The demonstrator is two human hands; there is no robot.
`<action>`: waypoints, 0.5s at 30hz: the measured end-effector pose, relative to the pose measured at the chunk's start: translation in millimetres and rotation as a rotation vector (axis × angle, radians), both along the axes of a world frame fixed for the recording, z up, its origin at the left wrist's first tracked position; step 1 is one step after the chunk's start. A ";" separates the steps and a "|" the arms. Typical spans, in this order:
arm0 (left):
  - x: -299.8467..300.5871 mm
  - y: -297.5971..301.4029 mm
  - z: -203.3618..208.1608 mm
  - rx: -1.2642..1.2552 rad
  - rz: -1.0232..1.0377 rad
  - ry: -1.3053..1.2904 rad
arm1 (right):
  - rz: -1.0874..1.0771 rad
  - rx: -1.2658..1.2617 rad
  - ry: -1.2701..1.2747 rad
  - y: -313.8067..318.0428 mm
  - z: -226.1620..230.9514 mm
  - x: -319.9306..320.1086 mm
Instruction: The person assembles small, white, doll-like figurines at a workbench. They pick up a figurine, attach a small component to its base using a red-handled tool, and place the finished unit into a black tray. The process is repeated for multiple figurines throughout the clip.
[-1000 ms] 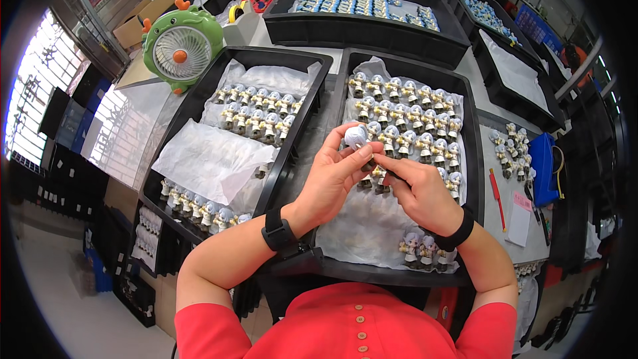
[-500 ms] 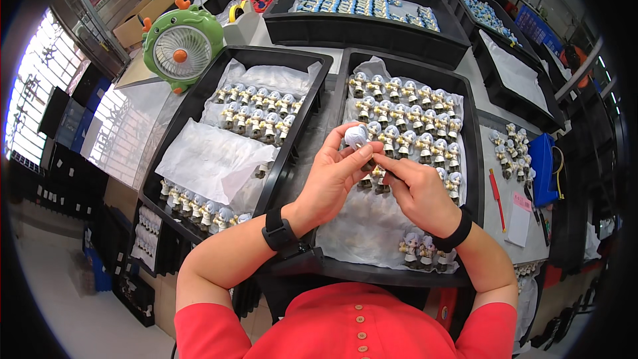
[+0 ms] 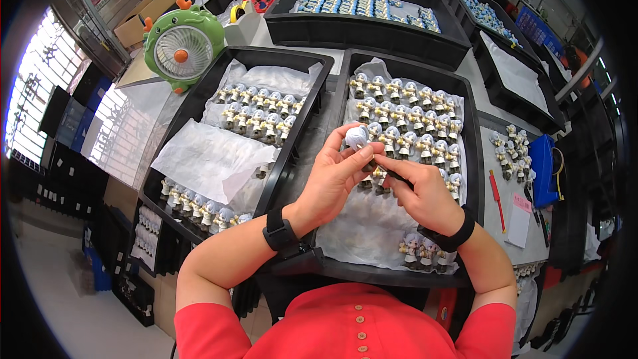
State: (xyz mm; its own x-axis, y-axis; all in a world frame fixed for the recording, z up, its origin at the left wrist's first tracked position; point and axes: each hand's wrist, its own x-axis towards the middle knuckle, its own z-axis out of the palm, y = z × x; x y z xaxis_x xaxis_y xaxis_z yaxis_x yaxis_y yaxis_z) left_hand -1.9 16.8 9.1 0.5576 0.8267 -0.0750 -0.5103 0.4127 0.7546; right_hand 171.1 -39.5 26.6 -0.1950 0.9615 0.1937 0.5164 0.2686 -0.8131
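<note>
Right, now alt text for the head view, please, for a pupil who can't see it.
A person's left hand holds a small pale-haired figurine while the right hand holds a slim dark tool close to it, above a black rectangular plastic tray of similar figurines. Another such tray sits to the left, near a round green fan.

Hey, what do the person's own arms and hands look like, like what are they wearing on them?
The red sleeves are short, leaving the forearms uncovered. The left hand and right hand wear no gloves. A black watch-like strap with a squarish case circles the left wrist; a wide black band circles the right.
</note>
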 end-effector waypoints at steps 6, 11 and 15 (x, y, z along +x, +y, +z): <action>1.1 0.2 -0.5 0.004 -0.003 -0.003 | -0.004 0.127 -0.104 -1.5 1.8 -1.8; 0.7 0.5 0.1 -0.007 -0.003 -0.007 | 0.002 0.108 -0.119 -2.0 4.8 -2.9; 0.9 0.5 1.8 -0.012 -0.013 -0.009 | -0.006 0.100 -0.110 -2.6 5.7 -1.7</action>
